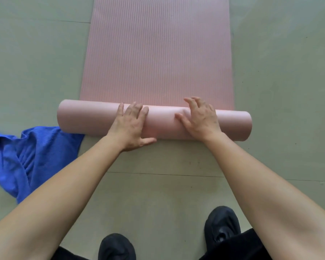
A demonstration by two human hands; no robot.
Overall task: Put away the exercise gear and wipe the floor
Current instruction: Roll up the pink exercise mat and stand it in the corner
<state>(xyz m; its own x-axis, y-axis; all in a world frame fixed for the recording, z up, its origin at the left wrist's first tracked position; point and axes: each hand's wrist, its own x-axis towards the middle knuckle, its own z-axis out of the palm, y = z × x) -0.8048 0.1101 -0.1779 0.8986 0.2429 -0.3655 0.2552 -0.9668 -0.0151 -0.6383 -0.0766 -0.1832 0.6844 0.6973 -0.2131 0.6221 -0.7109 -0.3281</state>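
Pink mat roll (pixel 86 118) bears left hand (pixel 130 126) and right hand (pixel 200 119), both pressing without gripping, beside blue cloth (pixel 26 154).

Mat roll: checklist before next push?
1. Left hand on roll: ok, rests on top.
2. Right hand on roll: ok, fingers arched over it.
3. Bare mat ahead: ok, flat, nothing on it.
4. Roll square to mat: cannot tell, wide-angle view.
5. Blue cloth clear of roll: not ok, touches its left end, near side.
6. Both shoes clear: ok, behind roll.
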